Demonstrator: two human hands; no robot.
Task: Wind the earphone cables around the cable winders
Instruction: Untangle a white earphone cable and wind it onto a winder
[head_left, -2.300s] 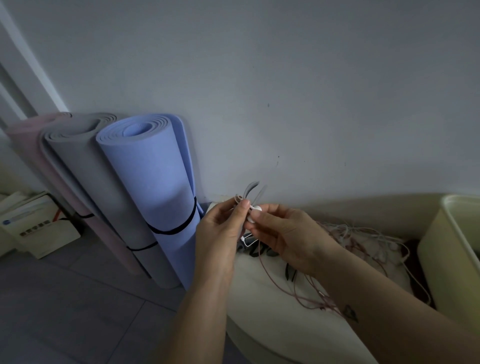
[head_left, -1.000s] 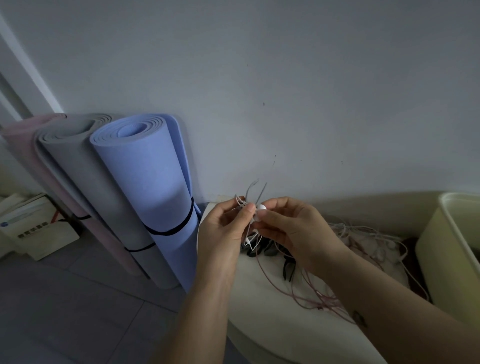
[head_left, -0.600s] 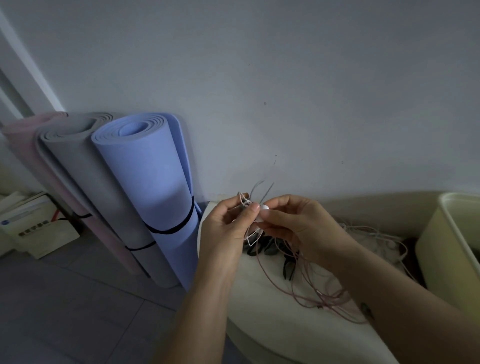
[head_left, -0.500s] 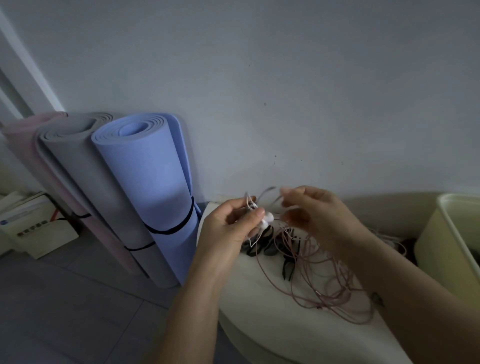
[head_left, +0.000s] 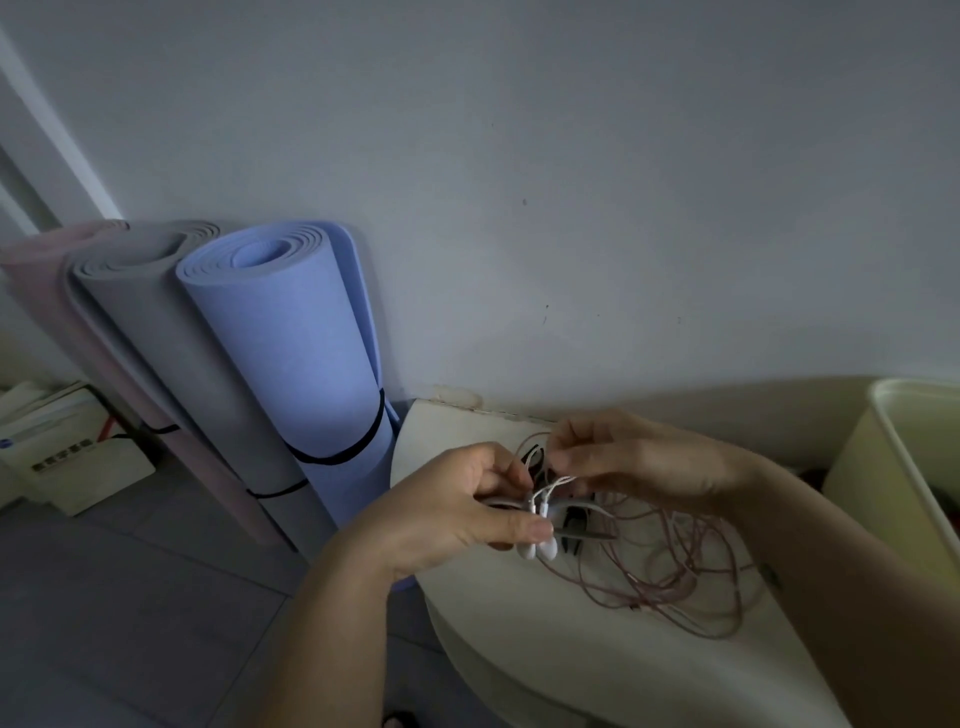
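My left hand grips a grey cable winder together with two white earbuds, which hang below my thumb. My right hand pinches the pinkish earphone cable just above the winder, close to my left fingers. The rest of that cable lies in loose loops on the white round table. Dark winders lie on the table under my hands, mostly hidden.
Three rolled mats, blue, grey and pink, lean on the wall to the left. A pale yellow bin stands at the right. White boxes sit on the grey floor at far left.
Both hands have dropped lower over the table. The earbuds now hang below my left thumb, and my right hand has come back from its outward pull to pinch the cable near the winder.
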